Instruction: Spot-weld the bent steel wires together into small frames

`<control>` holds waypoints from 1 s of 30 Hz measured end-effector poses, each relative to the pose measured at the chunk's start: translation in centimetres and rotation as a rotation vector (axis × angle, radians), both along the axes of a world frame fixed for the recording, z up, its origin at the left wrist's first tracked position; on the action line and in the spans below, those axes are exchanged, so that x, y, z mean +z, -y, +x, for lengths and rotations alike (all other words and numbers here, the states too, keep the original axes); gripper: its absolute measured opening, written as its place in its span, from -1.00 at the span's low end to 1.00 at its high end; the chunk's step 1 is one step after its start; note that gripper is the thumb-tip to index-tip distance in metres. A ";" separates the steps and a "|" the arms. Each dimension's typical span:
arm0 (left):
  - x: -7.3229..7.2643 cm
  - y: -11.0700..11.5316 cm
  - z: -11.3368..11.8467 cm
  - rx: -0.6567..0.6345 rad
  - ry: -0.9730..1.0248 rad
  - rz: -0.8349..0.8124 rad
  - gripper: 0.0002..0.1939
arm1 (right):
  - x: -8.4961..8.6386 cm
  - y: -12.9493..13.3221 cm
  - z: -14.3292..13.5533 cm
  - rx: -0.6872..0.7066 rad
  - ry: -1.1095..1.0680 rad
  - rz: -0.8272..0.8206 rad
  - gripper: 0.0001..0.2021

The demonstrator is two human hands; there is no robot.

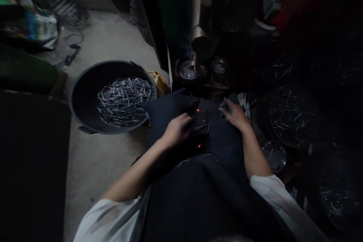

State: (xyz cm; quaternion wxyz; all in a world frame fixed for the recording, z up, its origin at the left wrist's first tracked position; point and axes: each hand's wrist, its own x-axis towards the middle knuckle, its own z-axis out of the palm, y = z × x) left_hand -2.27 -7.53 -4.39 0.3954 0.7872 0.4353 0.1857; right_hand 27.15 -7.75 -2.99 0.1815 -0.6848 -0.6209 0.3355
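Observation:
My left hand [178, 129] is over the dark cloth on my lap, its fingers curled in and blurred; what they hold, if anything, is hidden. Just to its right, several thin metal pins [202, 127] lie on the dark cloth [224, 140]. My right hand [234, 114] is at the cloth's right side, thumb and fingers pinched together. A short thin metal pin [225, 100] seems to stick up from that pinch. Small red glints show on the cloth between the hands.
A large black basin [85, 98] on the floor to the left holds a heap of metal pins [126, 100]. Ahead are a small cup of metal bits [188, 72], a metal tube [202, 19] and a yellow basket [159, 82]. Containers with pins [295, 117] stand in shadow at right.

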 end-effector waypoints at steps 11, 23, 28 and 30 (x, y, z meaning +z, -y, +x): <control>0.1 2.1 1.5 -0.478 -0.521 0.253 -0.79 | -0.6 1.8 0.6 -0.126 -0.234 0.091 -0.80; 1.5 -5.7 -0.2 0.389 0.160 -0.061 -0.73 | 1.5 0.1 -4.4 -0.191 -0.705 0.159 -0.70; 1.4 -5.7 1.7 0.398 0.478 -0.374 -0.59 | 2.0 -0.8 -5.8 0.218 -0.479 0.341 -0.65; 1.8 -5.3 2.1 0.415 0.537 -0.470 -0.53 | 1.7 -1.1 -6.0 0.299 -0.398 0.387 -0.59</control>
